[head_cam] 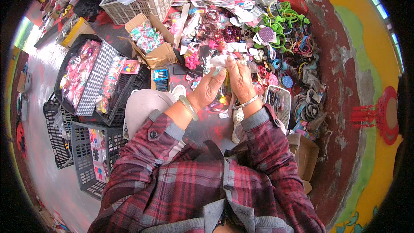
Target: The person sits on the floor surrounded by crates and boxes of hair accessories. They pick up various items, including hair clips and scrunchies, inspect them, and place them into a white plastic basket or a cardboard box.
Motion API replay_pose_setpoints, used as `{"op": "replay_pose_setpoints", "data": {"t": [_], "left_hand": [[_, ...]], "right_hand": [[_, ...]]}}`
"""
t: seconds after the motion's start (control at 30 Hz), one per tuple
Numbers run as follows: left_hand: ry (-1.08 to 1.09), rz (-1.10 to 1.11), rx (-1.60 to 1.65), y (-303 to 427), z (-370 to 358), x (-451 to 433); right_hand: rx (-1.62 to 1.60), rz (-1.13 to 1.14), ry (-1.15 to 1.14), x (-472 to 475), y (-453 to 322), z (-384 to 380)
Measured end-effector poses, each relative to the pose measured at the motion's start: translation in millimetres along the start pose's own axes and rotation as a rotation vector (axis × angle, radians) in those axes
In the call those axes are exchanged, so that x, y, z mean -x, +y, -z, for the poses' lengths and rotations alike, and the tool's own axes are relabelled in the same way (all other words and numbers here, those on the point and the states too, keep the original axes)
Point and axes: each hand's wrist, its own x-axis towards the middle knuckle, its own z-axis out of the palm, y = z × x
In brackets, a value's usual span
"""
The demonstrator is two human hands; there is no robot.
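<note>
My left hand (207, 89), with a pale bangle at the wrist, and my right hand (240, 79), with a thin bracelet, meet in front of me over a heap of hair accessories. Between their fingertips they hold a whitish piece (220, 61), perhaps a card or thin wrapping; its exact kind is hard to tell. A pale strip and something clear with yellow and pink bits hang just below the hands, partly hidden. Around them lie a pink scrunchie (192, 61), a white card (237, 47), and green headbands (284, 16) farther right.
Left stand an open cardboard box (163, 55) of wrapped pieces, a small box of blue packets (160, 75), a houndstooth-patterned bin (97, 74) and a dark plastic crate (90, 155). A beige crate (136, 11) stands behind. A white basket (278, 90) and a cardboard box (304, 158) are at right.
</note>
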Motion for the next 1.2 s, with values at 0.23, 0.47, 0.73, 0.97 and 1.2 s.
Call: {"op": "replay_pose_setpoints", "data": {"t": [0.23,0.47,0.73,0.97,1.2], "left_hand": [[-0.017,0.161,0.308,31.9,8.6,-0.9],[0.007,0.208,0.349,24.8,10.3,-10.5],[-0.186,0.115,-0.471,-13.7,19.4,-2.8],[-0.004,0.144,0.254,8.2,15.5,-5.1],[0.443,0.132,0.497,13.9,40.2,-15.4]], "right_hand": [[-0.660,-0.453,-0.026,-8.4,40.3,4.9],[-0.560,0.018,0.297,-1.9,-29.1,23.4],[0.097,0.289,-0.124,7.7,-17.3,-6.4],[-0.378,-0.163,-0.011,-0.9,4.7,-6.3],[-0.538,-0.275,-0.125,22.3,1.7,-24.6]]}}
